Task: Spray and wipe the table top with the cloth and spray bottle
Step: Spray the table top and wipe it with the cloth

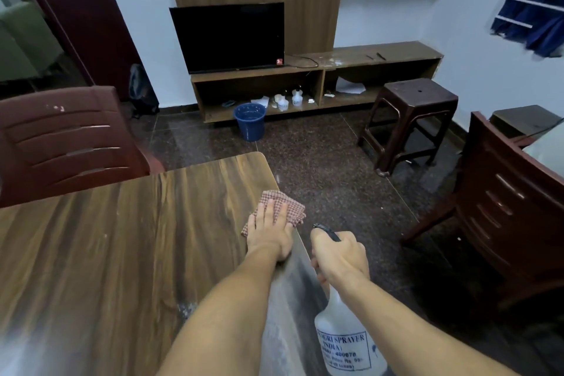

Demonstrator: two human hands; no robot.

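A wooden table top (122, 238) fills the lower left of the view. Near its right edge lies a folded red-and-white checked cloth (290, 207), partly hanging over the edge. My left hand (270, 230) presses flat on the cloth with fingers straight. Just off the table's right edge, my right hand (338, 256) grips the neck and trigger of a translucent white spray bottle (345, 336) with a printed label. The bottle's black nozzle points away from me.
A dark red plastic chair (67, 143) stands at the table's far left side. Another chair (512, 198) is at the right. A brown stool (412, 119) and a blue bucket (250, 120) stand on the dark floor before a TV unit (314, 79).
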